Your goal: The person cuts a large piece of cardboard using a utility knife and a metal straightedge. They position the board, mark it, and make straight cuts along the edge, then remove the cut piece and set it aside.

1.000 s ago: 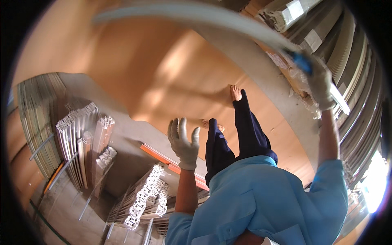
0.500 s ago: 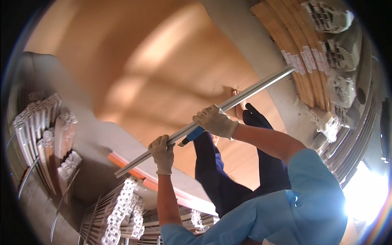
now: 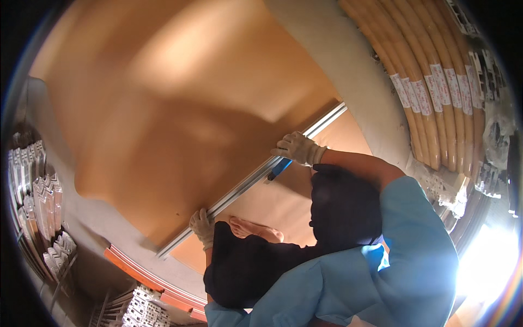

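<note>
Labelled brown bundles (image 3: 418, 60) at right; orange strip (image 3: 143, 277) lower left

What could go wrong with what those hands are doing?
Maybe two things. The blue tool in the right hand looks like a cutter; if it slipped, it might hurt the bare foot nearby. And the long metal strip on the brown sheet could slide if the left hand pressed too lightly.
</note>
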`<move>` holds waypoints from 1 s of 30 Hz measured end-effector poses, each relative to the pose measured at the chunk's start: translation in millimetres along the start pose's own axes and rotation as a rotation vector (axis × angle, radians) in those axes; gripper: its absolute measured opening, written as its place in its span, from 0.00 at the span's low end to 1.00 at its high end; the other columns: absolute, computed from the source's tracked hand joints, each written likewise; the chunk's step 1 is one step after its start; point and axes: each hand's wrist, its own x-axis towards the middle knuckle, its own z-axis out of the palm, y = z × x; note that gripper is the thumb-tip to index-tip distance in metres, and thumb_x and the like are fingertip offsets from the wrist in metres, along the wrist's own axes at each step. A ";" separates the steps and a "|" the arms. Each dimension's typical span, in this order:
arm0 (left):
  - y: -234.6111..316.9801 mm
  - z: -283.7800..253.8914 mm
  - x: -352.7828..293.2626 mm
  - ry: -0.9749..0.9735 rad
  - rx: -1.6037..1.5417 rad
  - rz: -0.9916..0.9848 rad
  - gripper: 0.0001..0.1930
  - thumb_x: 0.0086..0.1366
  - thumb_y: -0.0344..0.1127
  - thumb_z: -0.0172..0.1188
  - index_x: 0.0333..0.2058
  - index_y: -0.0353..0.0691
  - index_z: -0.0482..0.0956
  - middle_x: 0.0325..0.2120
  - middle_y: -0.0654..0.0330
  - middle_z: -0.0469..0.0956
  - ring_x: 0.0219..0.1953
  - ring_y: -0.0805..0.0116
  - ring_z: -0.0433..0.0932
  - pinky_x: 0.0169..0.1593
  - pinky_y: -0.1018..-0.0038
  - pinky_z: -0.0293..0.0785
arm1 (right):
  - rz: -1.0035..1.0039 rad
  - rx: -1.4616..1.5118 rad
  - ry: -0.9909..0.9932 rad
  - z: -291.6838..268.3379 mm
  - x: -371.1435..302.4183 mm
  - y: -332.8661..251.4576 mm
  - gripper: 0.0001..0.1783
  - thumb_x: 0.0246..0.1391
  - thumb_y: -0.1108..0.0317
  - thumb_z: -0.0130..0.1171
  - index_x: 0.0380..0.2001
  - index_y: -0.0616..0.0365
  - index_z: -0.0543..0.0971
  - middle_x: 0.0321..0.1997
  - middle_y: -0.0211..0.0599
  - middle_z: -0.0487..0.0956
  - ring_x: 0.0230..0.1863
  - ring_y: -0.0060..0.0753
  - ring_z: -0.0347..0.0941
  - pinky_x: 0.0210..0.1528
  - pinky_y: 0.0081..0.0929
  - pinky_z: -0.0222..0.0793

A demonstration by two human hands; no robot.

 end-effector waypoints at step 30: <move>-92.9 -91.1 -247.9 0.249 -0.036 -0.237 0.14 0.43 0.44 0.68 0.30 0.50 0.79 0.30 0.66 0.77 0.41 0.63 0.74 0.57 0.58 0.64 | -0.012 -0.165 -0.552 -20.9 -21.3 -201.6 0.33 0.45 0.55 0.71 0.55 0.36 0.69 0.51 0.35 0.75 0.48 0.44 0.77 0.51 0.40 0.73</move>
